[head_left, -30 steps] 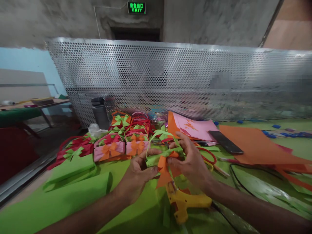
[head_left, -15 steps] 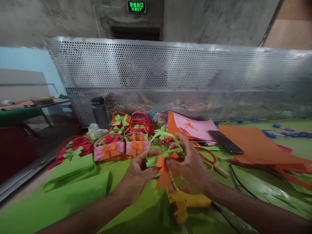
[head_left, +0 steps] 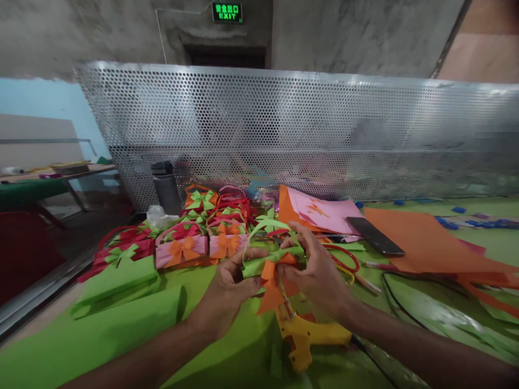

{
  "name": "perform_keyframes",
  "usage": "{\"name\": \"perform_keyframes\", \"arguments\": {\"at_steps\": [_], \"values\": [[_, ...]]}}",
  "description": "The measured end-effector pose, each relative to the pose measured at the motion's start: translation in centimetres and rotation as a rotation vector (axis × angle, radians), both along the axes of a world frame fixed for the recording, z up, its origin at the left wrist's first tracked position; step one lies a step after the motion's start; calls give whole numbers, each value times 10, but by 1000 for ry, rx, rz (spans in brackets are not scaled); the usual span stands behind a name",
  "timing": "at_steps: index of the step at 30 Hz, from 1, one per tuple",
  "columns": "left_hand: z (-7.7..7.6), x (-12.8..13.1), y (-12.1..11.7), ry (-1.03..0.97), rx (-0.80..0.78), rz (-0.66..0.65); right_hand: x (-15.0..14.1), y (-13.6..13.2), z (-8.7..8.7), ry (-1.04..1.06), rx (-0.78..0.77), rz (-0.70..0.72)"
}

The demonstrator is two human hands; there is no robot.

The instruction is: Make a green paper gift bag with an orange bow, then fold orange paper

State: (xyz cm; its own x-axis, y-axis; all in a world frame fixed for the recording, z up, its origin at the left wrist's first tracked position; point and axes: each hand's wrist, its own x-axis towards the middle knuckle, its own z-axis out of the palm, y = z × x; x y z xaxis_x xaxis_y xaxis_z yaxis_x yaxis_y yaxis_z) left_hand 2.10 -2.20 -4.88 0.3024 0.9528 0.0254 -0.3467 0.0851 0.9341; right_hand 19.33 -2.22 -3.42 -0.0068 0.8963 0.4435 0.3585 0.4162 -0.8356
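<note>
Between my hands is a small green paper handbag (head_left: 255, 265) with a thin arched handle. An orange paper bow (head_left: 271, 278) lies against its front. My left hand (head_left: 229, 289) grips the bag's left end between thumb and fingers. At the other end, my right hand (head_left: 314, 270) holds the bag, its thumb pressing on the bow. Below them a yellow glue gun (head_left: 304, 335) lies on the green table surface, its nozzle close under the bow. Part of the bag is hidden behind my right fingers.
Several finished paper bags (head_left: 182, 251) with bows stand at left, near a dark bottle (head_left: 165, 189). Green paper (head_left: 101, 329) lies in front. To the right are a phone (head_left: 375, 236), orange sheets (head_left: 430, 243), red-handled scissors (head_left: 344, 254) and a black cord (head_left: 399, 308). A perforated metal screen (head_left: 304, 124) closes off the back.
Almost nothing differs. Both hands keep their hold on the green bag, and the orange bow has shifted very slightly.
</note>
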Motion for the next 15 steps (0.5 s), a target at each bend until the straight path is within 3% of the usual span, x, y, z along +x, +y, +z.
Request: {"name": "perform_keyframes", "arguments": {"at_steps": [15], "values": [[7,-1,5,-64,-101,-4,3,3,-3,-32,-17,-14]]}}
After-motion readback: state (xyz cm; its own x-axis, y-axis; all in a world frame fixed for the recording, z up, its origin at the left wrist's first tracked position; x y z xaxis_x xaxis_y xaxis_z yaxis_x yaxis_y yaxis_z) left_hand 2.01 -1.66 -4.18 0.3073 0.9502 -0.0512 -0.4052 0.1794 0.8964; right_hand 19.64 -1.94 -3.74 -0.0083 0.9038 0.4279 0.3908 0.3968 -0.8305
